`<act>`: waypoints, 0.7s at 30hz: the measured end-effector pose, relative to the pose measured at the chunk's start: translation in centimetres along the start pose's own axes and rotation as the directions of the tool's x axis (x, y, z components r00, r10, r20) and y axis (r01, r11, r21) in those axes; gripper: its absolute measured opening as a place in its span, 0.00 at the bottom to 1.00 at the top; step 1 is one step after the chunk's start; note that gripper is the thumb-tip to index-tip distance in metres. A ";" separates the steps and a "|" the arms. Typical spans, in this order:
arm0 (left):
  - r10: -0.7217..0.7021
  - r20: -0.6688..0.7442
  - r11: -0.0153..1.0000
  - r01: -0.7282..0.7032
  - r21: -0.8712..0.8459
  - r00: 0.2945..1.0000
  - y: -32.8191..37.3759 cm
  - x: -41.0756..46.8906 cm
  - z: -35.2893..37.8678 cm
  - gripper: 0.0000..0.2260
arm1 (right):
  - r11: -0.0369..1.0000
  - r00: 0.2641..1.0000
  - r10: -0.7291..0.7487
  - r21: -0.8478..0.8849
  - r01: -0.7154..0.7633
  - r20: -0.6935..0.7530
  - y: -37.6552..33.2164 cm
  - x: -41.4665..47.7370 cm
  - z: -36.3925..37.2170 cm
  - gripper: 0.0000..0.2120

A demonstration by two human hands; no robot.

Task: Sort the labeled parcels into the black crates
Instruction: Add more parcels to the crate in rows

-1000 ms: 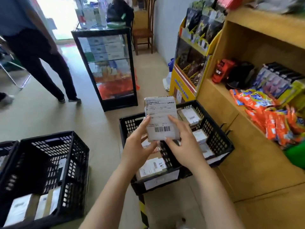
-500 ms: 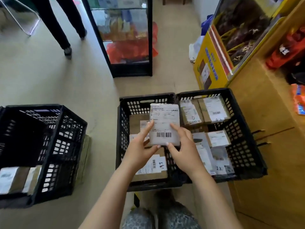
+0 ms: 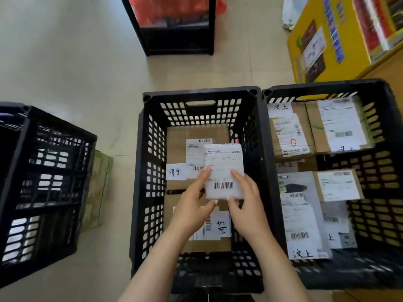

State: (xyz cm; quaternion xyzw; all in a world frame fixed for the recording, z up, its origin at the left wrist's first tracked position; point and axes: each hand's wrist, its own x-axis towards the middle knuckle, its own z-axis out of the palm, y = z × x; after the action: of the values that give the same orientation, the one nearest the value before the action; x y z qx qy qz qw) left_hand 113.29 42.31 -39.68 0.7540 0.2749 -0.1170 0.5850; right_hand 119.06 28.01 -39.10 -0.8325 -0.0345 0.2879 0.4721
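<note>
Parcel (image 3: 224, 168), white with a barcode label, sits mid-frame over the middle crate (image 3: 148, 171), pinched at its lower corners between left hand (image 3: 192, 205) and right hand (image 3: 246, 201).

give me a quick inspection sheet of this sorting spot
surface: beige floor, crates standing on it
job's things: white parcel held over middle crate, which holds brown boxes; right crate holds several labeled parcels; left crate, contents unclear
clutter: green carton beside left crate
grippers: left hand and right hand both grip the white parcel
cables: nothing seen
surroundings: glass cabinet, yellow display stand
</note>
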 end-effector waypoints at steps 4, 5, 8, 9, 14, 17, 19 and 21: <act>-0.022 0.031 1.000 0.022 -0.004 0.999 -2.6 2.8 0.8 0.37 | 1.000 1.000 0.029 0.006 -0.029 -0.005 2.7 2.4 1.5 0.31; -0.022 0.037 1.000 0.023 -0.007 0.999 -3.1 3.4 0.9 0.37 | 0.999 0.999 0.033 0.018 -0.033 -0.006 3.2 3.0 1.7 0.31; -0.022 0.039 1.000 0.022 -0.001 0.999 -4.3 5.3 1.4 0.37 | 0.998 0.999 0.045 0.051 -0.045 -0.008 4.3 4.7 2.5 0.32; -0.028 0.037 1.000 0.028 -0.011 0.999 -4.7 5.8 1.4 0.37 | 0.997 0.999 0.048 0.056 -0.048 -0.009 4.5 5.2 2.7 0.32; -0.049 0.052 0.999 0.048 0.015 0.997 -5.5 7.5 1.5 0.33 | 0.995 0.995 0.095 0.038 -0.096 0.027 5.5 7.3 3.4 0.29; -0.062 0.080 0.998 0.060 0.038 0.995 -6.0 8.1 1.4 0.32 | 0.993 0.992 0.114 0.024 -0.116 0.048 5.7 7.9 3.4 0.27; -0.059 0.072 0.995 0.053 0.084 0.996 -6.2 8.5 1.3 0.33 | 0.990 0.988 0.138 -0.006 -0.138 0.063 5.7 7.9 3.4 0.28; -0.045 0.062 0.989 0.035 0.146 0.997 -6.4 9.3 1.1 0.34 | 0.986 0.984 0.168 -0.002 -0.169 0.057 5.8 8.0 3.5 0.29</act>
State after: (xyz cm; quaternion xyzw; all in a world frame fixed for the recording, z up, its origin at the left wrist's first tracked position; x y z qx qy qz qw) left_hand 117.56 44.86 -49.83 0.7846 0.2615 -0.1731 0.5348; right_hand 122.68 30.06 -48.71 -0.8231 0.0230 0.3505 0.4462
